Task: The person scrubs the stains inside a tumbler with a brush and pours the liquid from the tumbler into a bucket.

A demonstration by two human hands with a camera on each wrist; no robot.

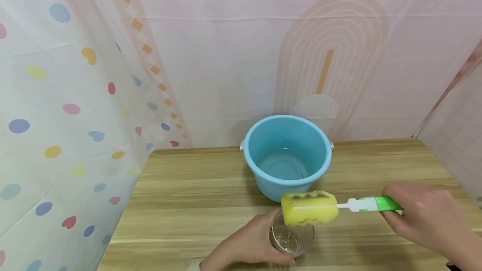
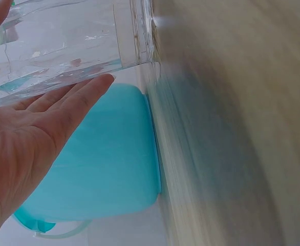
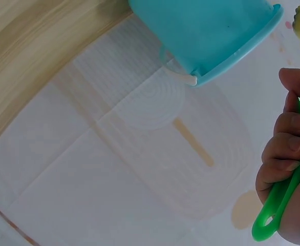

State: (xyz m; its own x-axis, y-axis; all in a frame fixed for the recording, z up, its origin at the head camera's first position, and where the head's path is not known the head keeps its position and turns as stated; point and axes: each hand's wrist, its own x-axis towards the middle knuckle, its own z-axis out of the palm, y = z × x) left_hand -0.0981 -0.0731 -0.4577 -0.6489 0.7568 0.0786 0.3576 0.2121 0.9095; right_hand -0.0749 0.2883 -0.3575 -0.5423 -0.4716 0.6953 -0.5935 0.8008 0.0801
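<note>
Wooden table (image 1: 180, 204), sponge brush (image 1: 320, 209), glass (image 1: 289, 242) partly hidden behind it

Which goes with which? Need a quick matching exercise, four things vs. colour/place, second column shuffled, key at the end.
Things:
1. Bucket
2. Glass
3. Sponge head
4. Brush handle

Colour/place:
A. Green, gripped by the right hand
B. Blue, standing toward the back of the table
C. Yellow, not gripped by either hand
D. Clear, held by the left hand

Pairs: 1-B, 2-D, 3-C, 4-A
</note>
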